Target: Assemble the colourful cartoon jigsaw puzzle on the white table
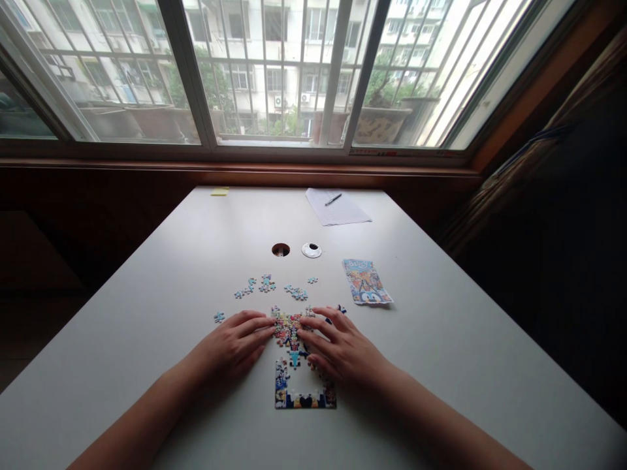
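Observation:
A joined cluster of jigsaw pieces [284,328] lies between my hands on the white table [171,294]. My left hand [240,339] rests flat with fingers stretched out, its tips at the cluster's left edge. Over the right side of the cluster, my right hand [340,343] has its fingers spread, hiding some pieces. Nearer to me is a partly assembled puzzle border [281,395], dark along its bottom row, with a bare gap inside. A light-blue piece [294,359] sits just below the cluster. Whether any fingertip presses a single piece, I cannot make out.
Loose light-blue pieces [267,282] lie beyond my hands, with one piece [219,317] to the left. A colourful picture sheet [366,282] is at right. Farther back are a round cable hole [281,250], its cover [311,250], and paper [343,212] with a pen [334,200].

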### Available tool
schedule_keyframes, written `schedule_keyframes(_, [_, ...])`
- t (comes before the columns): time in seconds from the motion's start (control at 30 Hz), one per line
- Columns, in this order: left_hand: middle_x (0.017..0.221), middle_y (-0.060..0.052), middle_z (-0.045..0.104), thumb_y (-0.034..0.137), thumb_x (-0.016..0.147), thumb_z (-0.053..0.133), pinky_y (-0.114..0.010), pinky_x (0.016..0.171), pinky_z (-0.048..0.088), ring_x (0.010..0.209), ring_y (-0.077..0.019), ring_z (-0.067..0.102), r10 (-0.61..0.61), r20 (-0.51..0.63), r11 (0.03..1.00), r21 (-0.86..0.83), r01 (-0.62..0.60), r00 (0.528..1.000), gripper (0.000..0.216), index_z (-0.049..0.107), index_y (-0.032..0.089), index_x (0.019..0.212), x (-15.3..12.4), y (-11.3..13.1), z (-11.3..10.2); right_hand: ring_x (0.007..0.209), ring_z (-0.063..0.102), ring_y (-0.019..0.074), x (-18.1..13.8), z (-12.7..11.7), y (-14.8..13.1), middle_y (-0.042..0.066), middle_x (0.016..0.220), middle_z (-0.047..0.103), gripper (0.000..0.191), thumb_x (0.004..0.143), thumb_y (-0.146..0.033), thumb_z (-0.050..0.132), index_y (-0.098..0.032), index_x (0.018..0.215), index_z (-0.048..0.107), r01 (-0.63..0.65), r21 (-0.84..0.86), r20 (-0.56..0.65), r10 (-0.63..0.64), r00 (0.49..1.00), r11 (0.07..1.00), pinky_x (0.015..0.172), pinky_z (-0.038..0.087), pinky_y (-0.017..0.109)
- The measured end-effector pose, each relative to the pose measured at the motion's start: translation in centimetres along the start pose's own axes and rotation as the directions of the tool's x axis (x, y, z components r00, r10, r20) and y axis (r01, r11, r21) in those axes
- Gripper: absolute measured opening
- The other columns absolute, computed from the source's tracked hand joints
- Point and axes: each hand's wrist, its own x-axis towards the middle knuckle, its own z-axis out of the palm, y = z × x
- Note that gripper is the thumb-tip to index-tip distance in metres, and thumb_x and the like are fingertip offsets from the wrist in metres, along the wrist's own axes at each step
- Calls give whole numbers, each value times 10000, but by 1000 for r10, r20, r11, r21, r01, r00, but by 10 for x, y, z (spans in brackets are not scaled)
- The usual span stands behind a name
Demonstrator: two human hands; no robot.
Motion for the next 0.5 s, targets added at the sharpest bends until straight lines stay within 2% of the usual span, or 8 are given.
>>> schedule_keyframes(0.5, [1381,-91,611,161,973,513,-452,1052,529,1269,-241,529,-22,-8,999,-38,22,1000,441,531,229,1408,2,2,-3,1401,385,305,-1,1,1,60,1460,552,464,993,-411,529,-274,1436,534,-3,-9,-6,3,1000,1000,1170,356,523])
